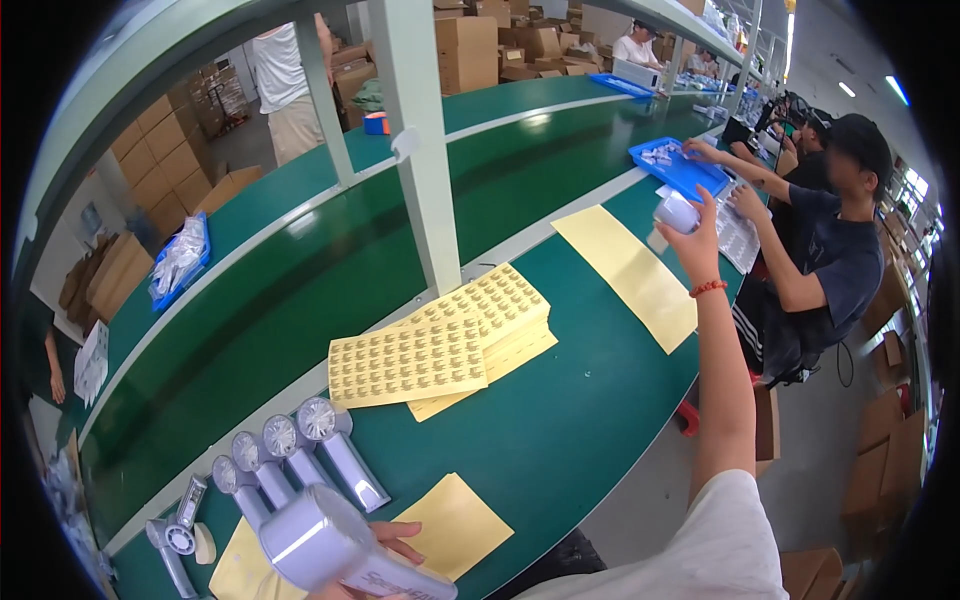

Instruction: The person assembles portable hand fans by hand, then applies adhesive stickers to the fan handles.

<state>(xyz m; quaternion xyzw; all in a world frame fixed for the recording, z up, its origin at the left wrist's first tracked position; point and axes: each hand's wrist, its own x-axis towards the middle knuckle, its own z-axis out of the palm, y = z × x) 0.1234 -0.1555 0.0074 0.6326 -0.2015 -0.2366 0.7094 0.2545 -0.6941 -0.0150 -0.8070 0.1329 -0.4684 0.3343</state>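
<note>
Close by at the bottom, my left hand (pixel 398 540) is closed round a lavender handheld fan (pixel 318 540), its round head tilted up to the left. Its fingers show behind the handle. Stretched far out to the right, my right hand (pixel 692 245) with a red bead bracelet grips a rounded lavender piece (pixel 677 212) with a pale end; its exact kind is unclear. Left of the fan I hold, several lavender handheld fans (pixel 345 455) lie in a row, heads toward the belt. Loose yellow sheets (pixel 465 525) lie under and beside my left hand.
A stack of yellow sticker sheets (pixel 405 365) lies mid-table, with a long yellow sheet (pixel 630 275) to its right. A metal post (pixel 415 150) rises beside the green conveyor belt (pixel 290 235). A co-worker (pixel 835 220) at the right reaches to a blue tray (pixel 678 180). Smaller fans (pixel 180 535) lie far left.
</note>
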